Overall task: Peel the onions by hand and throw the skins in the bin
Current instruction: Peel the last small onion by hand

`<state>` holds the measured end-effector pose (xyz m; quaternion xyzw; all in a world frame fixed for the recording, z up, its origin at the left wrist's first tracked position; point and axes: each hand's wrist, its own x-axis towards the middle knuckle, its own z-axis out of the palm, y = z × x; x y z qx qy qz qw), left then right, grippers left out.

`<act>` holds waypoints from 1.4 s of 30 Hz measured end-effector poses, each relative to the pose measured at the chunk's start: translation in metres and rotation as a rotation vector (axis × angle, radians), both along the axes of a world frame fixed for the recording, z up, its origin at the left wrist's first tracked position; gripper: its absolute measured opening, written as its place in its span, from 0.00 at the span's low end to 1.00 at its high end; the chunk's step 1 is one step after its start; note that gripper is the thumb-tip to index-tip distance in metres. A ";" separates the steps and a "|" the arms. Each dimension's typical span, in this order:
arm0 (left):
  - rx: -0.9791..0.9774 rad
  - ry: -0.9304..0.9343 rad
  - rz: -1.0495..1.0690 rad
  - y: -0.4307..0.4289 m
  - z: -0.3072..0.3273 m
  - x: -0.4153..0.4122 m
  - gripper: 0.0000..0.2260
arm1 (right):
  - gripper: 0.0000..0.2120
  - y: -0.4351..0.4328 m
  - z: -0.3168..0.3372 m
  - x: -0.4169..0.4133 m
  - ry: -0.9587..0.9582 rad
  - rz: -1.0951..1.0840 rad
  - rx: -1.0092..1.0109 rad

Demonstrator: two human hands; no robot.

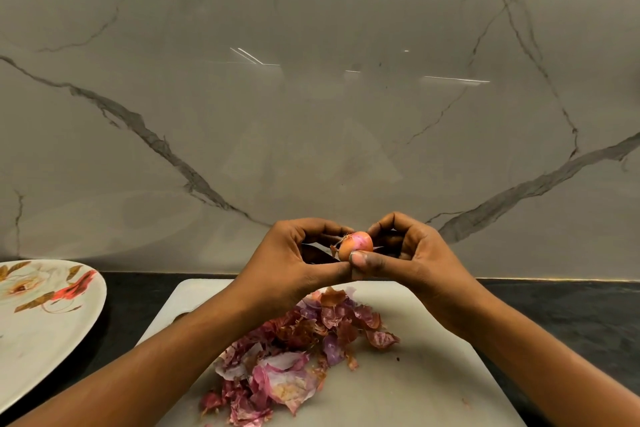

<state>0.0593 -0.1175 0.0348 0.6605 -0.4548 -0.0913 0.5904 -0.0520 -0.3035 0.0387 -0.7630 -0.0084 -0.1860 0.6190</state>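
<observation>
A small pinkish-orange onion [356, 244] is held up between both hands above the white cutting board [408, 378]. My left hand [294, 263] curls its fingers round the onion's left side, where dry root threads stick out. My right hand [408, 253] grips it from the right, with the thumb pressed on the onion's lower front. A heap of red and purple onion skins [298, 354] lies on the board under my forearms. No bin is in view.
A white plate with a red and gold flower pattern [41, 322] stands at the left on the dark counter [571, 315]. A grey marble wall [311, 114] rises close behind the board.
</observation>
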 end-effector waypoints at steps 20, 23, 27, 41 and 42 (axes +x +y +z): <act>0.107 0.037 -0.037 0.001 -0.006 0.008 0.18 | 0.12 -0.013 0.001 -0.003 -0.035 -0.050 -0.406; 0.124 0.006 -0.040 0.000 -0.008 0.009 0.17 | 0.13 -0.014 0.001 -0.005 -0.054 -0.059 -0.479; 0.143 0.006 -0.056 0.001 -0.008 0.010 0.18 | 0.08 -0.018 0.000 -0.005 -0.062 -0.071 -0.493; 0.057 0.182 -0.024 0.000 -0.004 0.012 0.21 | 0.08 -0.017 -0.005 0.000 -0.116 -0.176 -0.513; 0.050 0.194 -0.025 -0.001 -0.004 0.012 0.21 | 0.08 -0.016 -0.004 0.000 -0.109 -0.180 -0.504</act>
